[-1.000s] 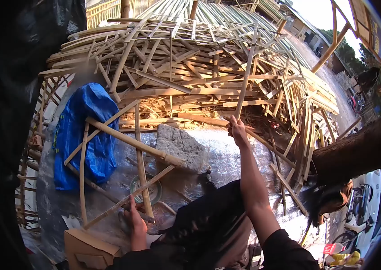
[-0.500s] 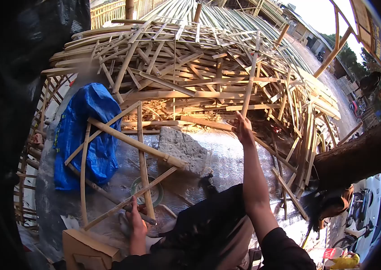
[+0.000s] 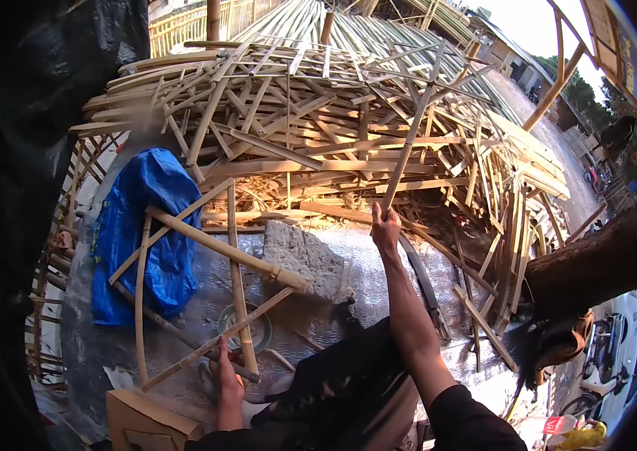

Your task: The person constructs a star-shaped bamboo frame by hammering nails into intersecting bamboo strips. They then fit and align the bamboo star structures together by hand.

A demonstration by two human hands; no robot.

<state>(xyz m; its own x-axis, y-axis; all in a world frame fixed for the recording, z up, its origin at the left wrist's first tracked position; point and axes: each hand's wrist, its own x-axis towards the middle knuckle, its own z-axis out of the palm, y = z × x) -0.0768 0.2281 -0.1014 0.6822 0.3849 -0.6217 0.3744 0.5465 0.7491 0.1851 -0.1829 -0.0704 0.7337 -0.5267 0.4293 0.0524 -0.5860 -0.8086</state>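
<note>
My right hand (image 3: 387, 228) is closed around the lower end of a long bamboo strip (image 3: 412, 139), which points up and slightly right in front of the pile. Low on the left, my left hand (image 3: 229, 385) is at a frame of crossed bamboo pieces (image 3: 232, 249). Its thumb points up and its fingers seem wrapped around a darker rod of the frame, though they are partly hidden. Behind the frame lies a rough grey stone block (image 3: 299, 255). A greenish ring, perhaps a roll of tape (image 3: 262, 337), sits on the ground under the frame.
A large heap of split bamboo (image 3: 318, 135) fills the far side. A blue tarp bundle (image 3: 145, 233) stands left, a cardboard box (image 3: 149, 421) near front left. A dark curved strip (image 3: 422, 286) lies right of my forearm, and a thick log (image 3: 596, 255) juts in from the right.
My right hand has moved left and slightly down with the bamboo strip, which now leans more to the right. The dark curved strip has come into view. My left hand stays nearly in place.
</note>
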